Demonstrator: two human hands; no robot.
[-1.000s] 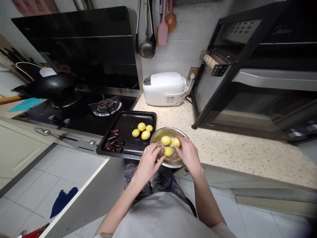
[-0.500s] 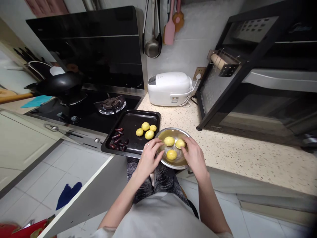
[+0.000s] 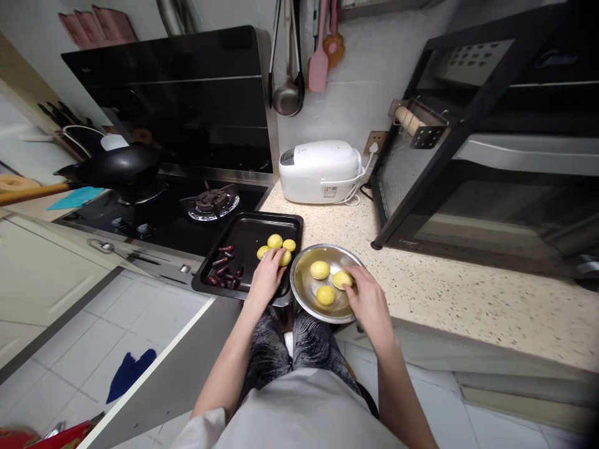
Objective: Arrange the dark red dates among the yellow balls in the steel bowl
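My left hand (image 3: 266, 275) reaches over the black baking tray (image 3: 250, 223), its fingers and thumb closed around the front yellow oval fruit (image 3: 286, 258). Part of that fruit is hidden by the fingers. Several similar fruits lie against it, among them a rounder one (image 3: 274, 241) behind. In the metal bowl (image 3: 299, 293) beside the tray, my right hand (image 3: 369, 302) pinches another yellow fruit (image 3: 342, 279) at its right side. Two more, a rear fruit (image 3: 320, 269) and a front fruit (image 3: 326, 295), rest on the bowl's bottom.
Several small dark-red, shiny, elongated pieces (image 3: 219, 262) lie in the tray's left part. A gas burner (image 3: 210, 199) and a black wok (image 3: 116, 168) are to the left. Behind stands a white appliance (image 3: 321, 171); a black oven (image 3: 510, 212) fills the right. An open grey cabinet door (image 3: 178, 368) juts out below.
My left hand has moved left from the bowl's rim to the fruits in the tray. My right hand stays at the same fruit in the bowl. The view has tilted slightly.
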